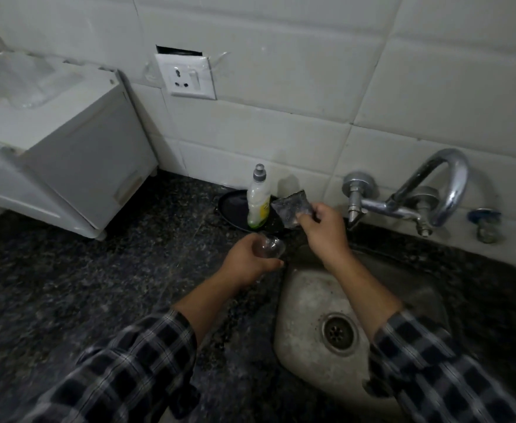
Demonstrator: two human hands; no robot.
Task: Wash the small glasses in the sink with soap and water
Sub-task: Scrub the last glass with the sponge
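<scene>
We hold one small glass point(268, 246) in our left hand point(250, 261), fingers wrapped round it, above the counter point(98, 300) just beside the sink's left rim. Our right hand point(324, 228) pinches a dark scrub pad point(292, 206) over the back of the sink point(305, 303), near the soap bottle point(258, 198) that stands on a dark dish at the counter's rear edge. No water seems to run from the tap point(434, 193) and the basin looks dry, holding no other glasses. We judge the washing barely begun: the scrubbing and rinsing of this glass are left, and whether the pad carries soap we cannot tell
</scene>
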